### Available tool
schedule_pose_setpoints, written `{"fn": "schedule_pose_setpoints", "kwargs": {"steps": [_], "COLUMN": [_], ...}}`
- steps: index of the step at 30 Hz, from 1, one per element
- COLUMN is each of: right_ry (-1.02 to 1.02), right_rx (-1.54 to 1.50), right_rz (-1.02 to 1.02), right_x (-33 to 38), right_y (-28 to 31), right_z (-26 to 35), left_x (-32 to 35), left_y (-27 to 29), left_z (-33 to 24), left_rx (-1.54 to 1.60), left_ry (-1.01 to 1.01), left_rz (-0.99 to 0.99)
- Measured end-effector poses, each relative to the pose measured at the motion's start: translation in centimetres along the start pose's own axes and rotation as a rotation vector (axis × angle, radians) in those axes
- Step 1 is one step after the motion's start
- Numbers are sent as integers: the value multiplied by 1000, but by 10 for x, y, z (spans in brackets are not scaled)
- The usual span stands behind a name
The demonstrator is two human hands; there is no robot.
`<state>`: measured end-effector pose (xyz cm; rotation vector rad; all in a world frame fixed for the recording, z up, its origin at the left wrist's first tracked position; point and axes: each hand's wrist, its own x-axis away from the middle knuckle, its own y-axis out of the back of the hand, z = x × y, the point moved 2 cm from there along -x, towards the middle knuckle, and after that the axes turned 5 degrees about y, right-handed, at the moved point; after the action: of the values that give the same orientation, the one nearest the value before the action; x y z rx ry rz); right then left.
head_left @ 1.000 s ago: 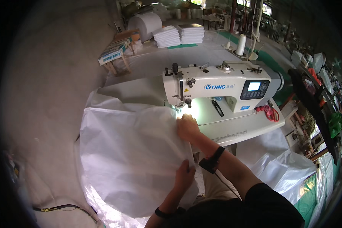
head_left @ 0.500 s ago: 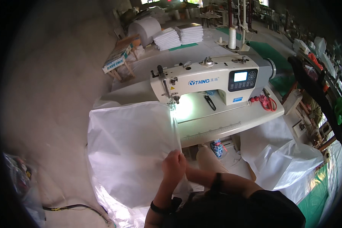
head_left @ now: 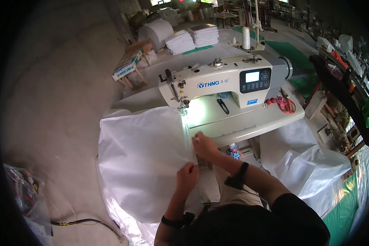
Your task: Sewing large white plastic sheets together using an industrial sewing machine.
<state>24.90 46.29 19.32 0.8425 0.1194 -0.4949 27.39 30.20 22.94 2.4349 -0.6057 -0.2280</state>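
A large white sheet of fabric or film (head_left: 141,160) hangs over the table's left part, its right edge running under the needle area of a white sewing machine (head_left: 215,82). My left hand (head_left: 187,177) is closed on that edge, low down near my body. Higher up, my right hand (head_left: 204,146) pinches the same edge just in front of the lit needle area. The fingertips of both hands are partly hidden by the hands themselves and the folded edge.
Black thread snips (head_left: 223,106) and red-handled scissors (head_left: 288,105) lie on the machine table (head_left: 250,127). More white sheeting (head_left: 303,164) hangs at the right. A thread cone (head_left: 245,38) stands behind the machine; white stacks (head_left: 180,42) and a big roll (head_left: 156,33) sit farther back.
My right hand has moved up the sheet's edge toward the needle, away from my left hand, which it had been beside. My left hand stays low on the edge. The view has shifted slightly.
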Motion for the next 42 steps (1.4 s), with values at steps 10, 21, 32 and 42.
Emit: {"fn": "schedule_pose_setpoints", "kwargs": {"steps": [10, 21, 32, 42], "right_ry": [30, -99, -40, -46], "right_rx": [538, 287, 393, 506], "right_rz": [185, 226, 240, 72], "right_x": [-42, -8, -58, -104], "right_y": [-2, -3, -13, -19], "right_z": [40, 43, 41, 20], "left_x": [-7, -30, -88, -158], "left_y": [-23, 10, 116, 108], "left_z": [17, 17, 84, 80], "left_rx": [210, 151, -680, -785], "left_ry": [188, 196, 143, 142], "left_rz": [115, 241, -402, -300]}}
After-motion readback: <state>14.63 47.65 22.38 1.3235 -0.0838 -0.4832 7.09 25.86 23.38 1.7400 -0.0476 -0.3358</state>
